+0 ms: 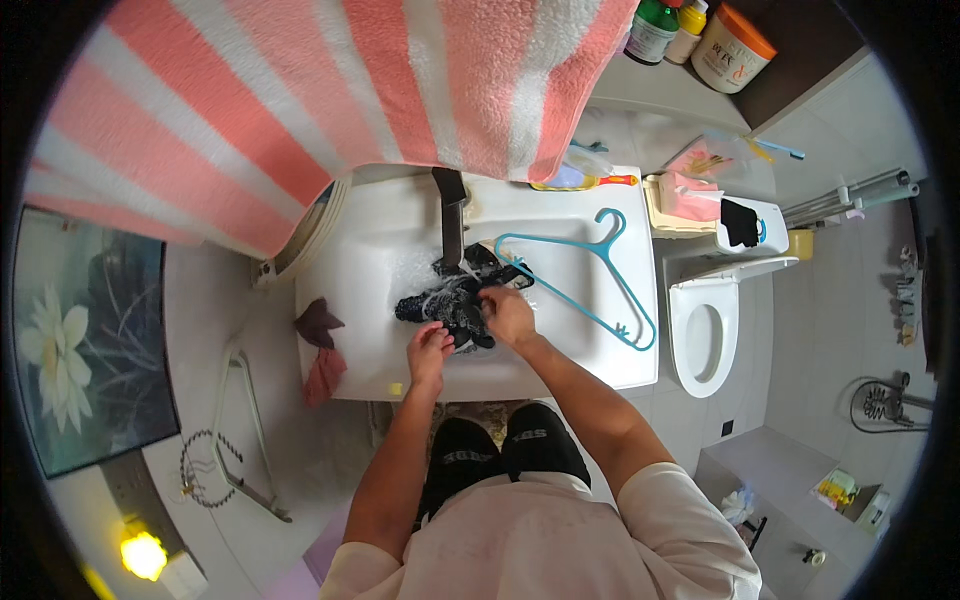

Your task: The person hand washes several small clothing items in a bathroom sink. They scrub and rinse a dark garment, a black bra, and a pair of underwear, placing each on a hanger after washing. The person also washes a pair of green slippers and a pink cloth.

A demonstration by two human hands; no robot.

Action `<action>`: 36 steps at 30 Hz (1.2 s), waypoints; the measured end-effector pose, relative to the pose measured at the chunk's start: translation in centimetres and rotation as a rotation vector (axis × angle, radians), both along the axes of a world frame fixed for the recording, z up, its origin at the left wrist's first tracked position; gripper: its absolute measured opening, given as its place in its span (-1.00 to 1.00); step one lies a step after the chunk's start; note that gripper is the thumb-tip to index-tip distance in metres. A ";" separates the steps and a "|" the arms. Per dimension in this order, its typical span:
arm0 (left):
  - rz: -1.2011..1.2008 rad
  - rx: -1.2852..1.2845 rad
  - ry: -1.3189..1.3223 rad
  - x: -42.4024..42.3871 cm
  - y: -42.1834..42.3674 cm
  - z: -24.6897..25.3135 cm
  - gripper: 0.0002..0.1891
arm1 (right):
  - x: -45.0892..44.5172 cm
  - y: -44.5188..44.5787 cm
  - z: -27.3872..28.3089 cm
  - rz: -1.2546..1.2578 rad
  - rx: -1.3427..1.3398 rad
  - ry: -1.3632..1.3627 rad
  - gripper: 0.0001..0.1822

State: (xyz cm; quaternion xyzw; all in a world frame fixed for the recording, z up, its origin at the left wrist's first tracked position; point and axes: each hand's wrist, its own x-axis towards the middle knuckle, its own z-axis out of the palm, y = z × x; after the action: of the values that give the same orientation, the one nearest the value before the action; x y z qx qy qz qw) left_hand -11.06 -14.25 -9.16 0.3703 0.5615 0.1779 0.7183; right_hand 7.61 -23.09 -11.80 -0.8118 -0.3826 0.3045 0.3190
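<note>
A wet black garment (pixel 450 307) lies bunched in the white washbasin (pixel 570 315) with water splashing over it. Above it reaches a dark faucet (pixel 451 225), its stream falling onto the cloth. My right hand (pixel 508 313) has its fingers closed on the garment's right side. At the near left edge of the cloth is my left hand (pixel 429 354), palm partly turned up and fingers bent; whether it grips any fabric is unclear. A blue plastic hanger (pixel 600 247) rests across the basin's right side, its left corner over the garment.
A striped towel (pixel 405 82) hangs over the basin's far side. Dark maroon cloth (pixel 319 324) and red cloth (pixel 325 377) drape the left rim, near a small yellow piece (pixel 395 388). A brush with an orange handle (pixel 616 181) lies at the back. The toilet (pixel 679 337) stands right.
</note>
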 end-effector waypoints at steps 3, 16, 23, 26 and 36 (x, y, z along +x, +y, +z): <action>-0.076 -0.002 -0.001 1.5 1.1 -0.5 -0.76 | -0.4 2.4 -1.1 -0.474 -0.009 -0.319 -0.42; -0.208 -0.329 0.073 8.1 7.5 2.6 -0.28 | -3.8 0.4 4.5 -0.093 0.237 -0.149 -0.57; -0.101 -0.401 -0.479 8.0 7.0 0.2 -0.49 | -2.8 1.2 7.6 -0.306 0.629 -0.128 -0.50; -0.161 -0.083 -0.286 8.3 6.0 -0.2 -0.58 | -2.8 1.5 5.8 -0.453 0.626 0.170 -0.45; -0.186 -0.117 -0.164 9.6 6.0 0.3 -0.47 | -2.0 2.8 5.4 -0.476 0.326 -0.049 -0.25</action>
State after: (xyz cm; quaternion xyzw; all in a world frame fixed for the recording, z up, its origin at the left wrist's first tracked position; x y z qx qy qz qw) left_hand -1.49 -8.29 -8.89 0.3626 0.4733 0.1072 0.7956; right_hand 5.58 -20.25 -6.43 -0.8240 -0.2331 0.1359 0.4982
